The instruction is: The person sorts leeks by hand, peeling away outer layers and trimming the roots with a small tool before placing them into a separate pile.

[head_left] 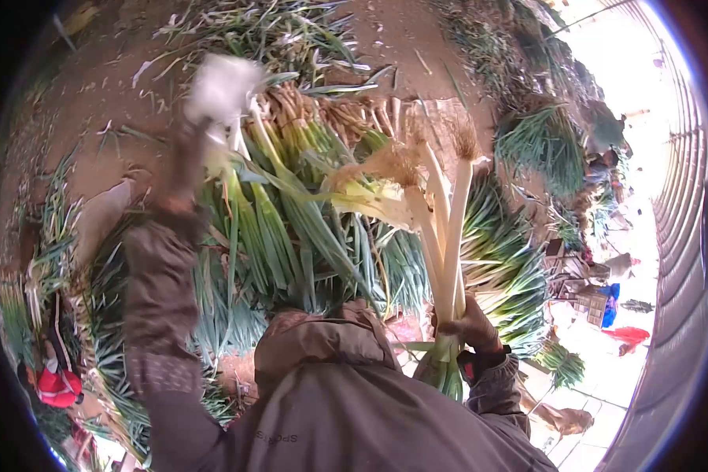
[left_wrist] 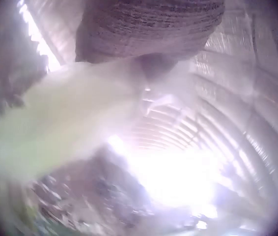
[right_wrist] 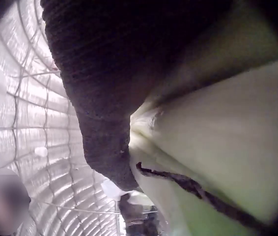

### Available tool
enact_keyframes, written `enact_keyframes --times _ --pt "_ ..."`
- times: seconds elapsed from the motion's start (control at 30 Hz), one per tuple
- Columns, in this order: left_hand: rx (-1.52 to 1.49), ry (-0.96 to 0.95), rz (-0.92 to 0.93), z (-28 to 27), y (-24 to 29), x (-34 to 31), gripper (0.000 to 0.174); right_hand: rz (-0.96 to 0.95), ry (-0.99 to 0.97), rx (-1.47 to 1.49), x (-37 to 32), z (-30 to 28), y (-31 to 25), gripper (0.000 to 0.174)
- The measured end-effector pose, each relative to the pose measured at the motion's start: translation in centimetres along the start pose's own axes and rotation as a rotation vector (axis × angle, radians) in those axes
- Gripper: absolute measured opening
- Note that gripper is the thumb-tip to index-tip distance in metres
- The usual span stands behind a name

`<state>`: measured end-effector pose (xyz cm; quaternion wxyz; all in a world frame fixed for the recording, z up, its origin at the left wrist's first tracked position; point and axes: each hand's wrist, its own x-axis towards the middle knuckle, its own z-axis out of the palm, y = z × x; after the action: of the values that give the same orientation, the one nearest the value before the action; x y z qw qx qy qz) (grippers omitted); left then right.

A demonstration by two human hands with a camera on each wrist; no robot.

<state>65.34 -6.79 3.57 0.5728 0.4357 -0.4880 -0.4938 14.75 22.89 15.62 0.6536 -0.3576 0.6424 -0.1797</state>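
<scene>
My right hand (head_left: 473, 324), in a dark glove, grips several long green onions (head_left: 440, 236) near the leafy end. Their white stems stand upward with brown roots at the top. In the right wrist view, dark glove fingers (right_wrist: 104, 113) lie across the thick pale stems (right_wrist: 227, 142), and a dark strip hangs over them. My left hand (head_left: 189, 157) is stretched far forward and blurred over the pile. The left wrist view has its knitted glove (left_wrist: 149, 29) holding pale yellow-green onion peel (left_wrist: 70, 113). A loose pale leaf (head_left: 370, 200) sticks out beside the held stems.
Bundled green onions (head_left: 275, 212) lie in rows before me, roots outward, with another fanned row (head_left: 503, 259) at the right. Leaf scraps (head_left: 267, 39) litter the earth floor (head_left: 401, 47) beyond. A ribbed tunnel wall (head_left: 676, 236) runs along the right; a red item (head_left: 59, 387) is at lower left.
</scene>
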Motion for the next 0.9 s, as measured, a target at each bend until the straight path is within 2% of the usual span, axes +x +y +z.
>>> enact_keyframes --times 0.1,0.2,0.27,0.3,0.37,0.43,0.5,0.57,0.6,0.67,0.7,0.77,0.8,0.83,0.9 --pt "-0.215 -0.151 0.038 8.9 -1.5 -4.7 0.021 -0.034 -0.036 0.092 -0.1 0.9 -1.3 0.049" --pt "-0.261 -0.287 0.160 18.1 -1.3 -8.2 0.044 -0.066 -0.055 0.094 -0.4 1.4 -1.6 0.050" --pt "-0.173 -0.356 0.250 22.1 -1.4 -10.2 0.063 -0.098 -0.061 0.119 -0.8 1.9 -1.9 0.051" --pt "-0.068 -0.375 0.299 23.1 -1.9 -11.2 0.073 -0.115 -0.076 0.106 -0.9 1.9 -1.7 0.052" --pt "0.170 -0.426 0.378 24.0 -3.3 -12.7 0.081 -0.130 -0.116 0.033 -1.0 1.9 -2.0 0.053" --pt "0.145 -0.505 0.311 24.2 -3.1 -13.7 0.083 -0.107 -0.156 -0.029 -1.0 1.7 -2.0 0.052" --pt "0.270 -0.748 0.159 23.5 -1.9 -12.6 0.087 -0.101 -0.245 -0.069 -0.2 1.4 -1.2 0.051" --pt "0.311 -0.796 0.277 23.0 -2.3 -12.2 0.088 -0.083 -0.303 -0.051 0.1 1.8 -1.4 0.054" --pt "0.285 -0.720 0.474 23.0 -3.0 -12.2 0.087 -0.085 -0.348 -0.063 0.5 2.0 -1.4 0.055" --pt "-0.113 -0.665 0.298 22.6 -3.9 -13.4 0.084 -0.083 -0.442 -0.088 1.3 2.2 -1.3 0.059" --pt "-0.472 -0.661 -0.082 22.1 -0.7 -14.2 0.083 -0.034 -0.540 -0.060 1.9 2.0 -1.2 0.067" --pt "-0.654 -0.500 -0.281 22.7 -0.3 -16.1 0.078 -0.060 -0.585 -0.028 2.4 2.2 -1.4 0.068" --pt "-0.486 -0.377 -0.095 24.0 -3.7 -17.4 0.075 -0.075 -0.607 -0.013 2.6 2.3 -1.7 0.068" --pt "-0.316 -0.253 0.093 25.1 -7.1 -18.1 0.072 -0.108 -0.550 -0.003 2.7 2.5 -2.1 0.067" --pt "-0.351 -0.153 0.161 25.0 -6.9 -16.1 0.060 -0.164 -0.426 0.030 2.1 3.3 -2.5 0.065"
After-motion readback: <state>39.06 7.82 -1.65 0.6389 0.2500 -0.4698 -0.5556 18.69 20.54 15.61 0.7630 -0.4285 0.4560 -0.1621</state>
